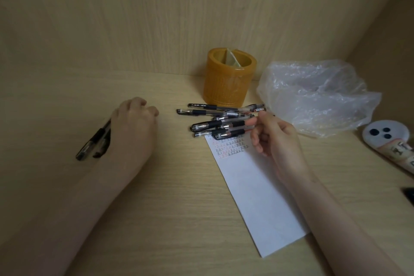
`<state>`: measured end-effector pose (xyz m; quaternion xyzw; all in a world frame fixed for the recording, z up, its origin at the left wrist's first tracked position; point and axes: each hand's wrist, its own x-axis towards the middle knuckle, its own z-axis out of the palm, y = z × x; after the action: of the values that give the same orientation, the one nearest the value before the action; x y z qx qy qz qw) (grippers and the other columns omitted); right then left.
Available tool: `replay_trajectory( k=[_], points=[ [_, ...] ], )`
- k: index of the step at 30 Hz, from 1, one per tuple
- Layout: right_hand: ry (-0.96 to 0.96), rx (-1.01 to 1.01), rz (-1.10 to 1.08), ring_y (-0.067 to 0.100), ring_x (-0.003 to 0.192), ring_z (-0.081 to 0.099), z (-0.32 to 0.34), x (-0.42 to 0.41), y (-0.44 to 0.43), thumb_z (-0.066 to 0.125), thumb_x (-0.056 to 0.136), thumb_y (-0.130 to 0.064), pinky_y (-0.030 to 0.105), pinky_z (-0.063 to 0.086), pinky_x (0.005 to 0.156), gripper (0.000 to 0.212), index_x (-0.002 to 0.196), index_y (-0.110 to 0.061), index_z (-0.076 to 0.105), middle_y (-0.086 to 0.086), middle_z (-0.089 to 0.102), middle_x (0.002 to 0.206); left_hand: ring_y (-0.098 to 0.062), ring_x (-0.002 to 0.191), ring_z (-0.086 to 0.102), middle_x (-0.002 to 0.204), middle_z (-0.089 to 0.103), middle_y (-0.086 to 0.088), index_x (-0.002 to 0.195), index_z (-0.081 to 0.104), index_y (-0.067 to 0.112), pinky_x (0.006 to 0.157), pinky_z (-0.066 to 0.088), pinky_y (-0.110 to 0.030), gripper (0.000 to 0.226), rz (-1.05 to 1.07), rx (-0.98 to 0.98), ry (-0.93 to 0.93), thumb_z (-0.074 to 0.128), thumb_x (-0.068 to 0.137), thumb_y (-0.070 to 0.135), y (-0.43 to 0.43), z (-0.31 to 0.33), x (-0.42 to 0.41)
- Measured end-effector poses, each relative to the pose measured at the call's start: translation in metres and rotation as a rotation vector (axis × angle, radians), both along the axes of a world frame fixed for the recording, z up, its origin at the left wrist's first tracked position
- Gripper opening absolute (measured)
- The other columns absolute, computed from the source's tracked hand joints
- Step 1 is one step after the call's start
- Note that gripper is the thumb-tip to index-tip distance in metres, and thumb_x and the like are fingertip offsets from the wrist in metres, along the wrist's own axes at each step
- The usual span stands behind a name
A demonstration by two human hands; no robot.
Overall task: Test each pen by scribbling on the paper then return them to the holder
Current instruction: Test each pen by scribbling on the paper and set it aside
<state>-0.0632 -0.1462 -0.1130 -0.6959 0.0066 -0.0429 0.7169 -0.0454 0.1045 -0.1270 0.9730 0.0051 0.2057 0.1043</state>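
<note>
Both hands lie low over the table [179, 197]; the left hand [134, 123] rests knuckles up with its fingers curled under, and two pens [94, 141] stick out slantwise from beneath its outer edge; whether the fingers actually grip them or the hand merely lies over them I cannot tell. Over on the other side the right hand [275, 139] sits above the top of the paper [253, 186], fingers curled, its thumb and forefinger at the near ends of the pile of pens [221, 119] - touching them, it seems, though a true pinch on any one pen cannot be made out.

That pile is a loose heap of clear-barrelled pens with dark caps and grips, lying mostly crosswise; its lower pens overlap the top edge of the paper, which bears rows of small red and black marks [230, 145] near that end. Just behind the pile stands the holder [228, 83] - an amber cylinder, upright, with a divider inside, close to the wooden back wall [156, 18].

Right of the holder a crumpled clear plastic bag [318, 96] lies on the table; beyond it, near the right edge, is a white round cap [385, 134] with three dark dots.
</note>
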Motion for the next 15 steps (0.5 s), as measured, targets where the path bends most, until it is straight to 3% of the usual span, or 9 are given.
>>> replay_trajectory(
  k=[5, 10, 15],
  points=[
    [-0.005, -0.014, 0.003, 0.009, 0.038, 0.038, 0.0005, -0.0007, 0.0001, 0.042, 0.101, -0.024, 0.021, 0.024, 0.039, 0.035, 0.08, -0.008, 0.065, -0.001, 0.05, 0.046, -0.037, 0.104, 0.049, 0.115, 0.056, -0.018, 0.104, 0.067, 0.006, 0.081, 0.044, -0.048, 0.022, 0.04, 0.04, 0.049, 0.051, 0.089, 0.007, 0.0012, 0.0018, -0.003],
    [0.002, -0.017, -0.001, 0.009, 0.038, 0.038, 0.0005, -0.0007, -0.0007, 0.042, 0.101, -0.024, 0.021, 0.025, 0.039, 0.035, 0.081, -0.008, 0.065, 0.0, 0.05, 0.047, -0.038, 0.103, 0.049, 0.109, 0.058, -0.018, 0.105, 0.066, 0.007, 0.085, 0.043, -0.05, 0.022, 0.057, 0.064, 0.059, 0.051, 0.09, 0.013, -0.0003, 0.0001, -0.0032],
    [-0.002, -0.022, 0.003, 0.009, 0.037, 0.038, 0.0005, -0.0009, -0.0001, 0.042, 0.101, -0.024, 0.02, 0.024, 0.038, 0.036, 0.079, -0.008, 0.065, -0.001, 0.049, 0.046, -0.036, 0.099, 0.05, 0.107, 0.058, -0.017, 0.106, 0.065, 0.006, 0.078, 0.046, -0.045, 0.023, 0.052, 0.094, 0.073, 0.056, 0.085, 0.001, 0.0004, -0.0023, -0.0015]
  ],
)
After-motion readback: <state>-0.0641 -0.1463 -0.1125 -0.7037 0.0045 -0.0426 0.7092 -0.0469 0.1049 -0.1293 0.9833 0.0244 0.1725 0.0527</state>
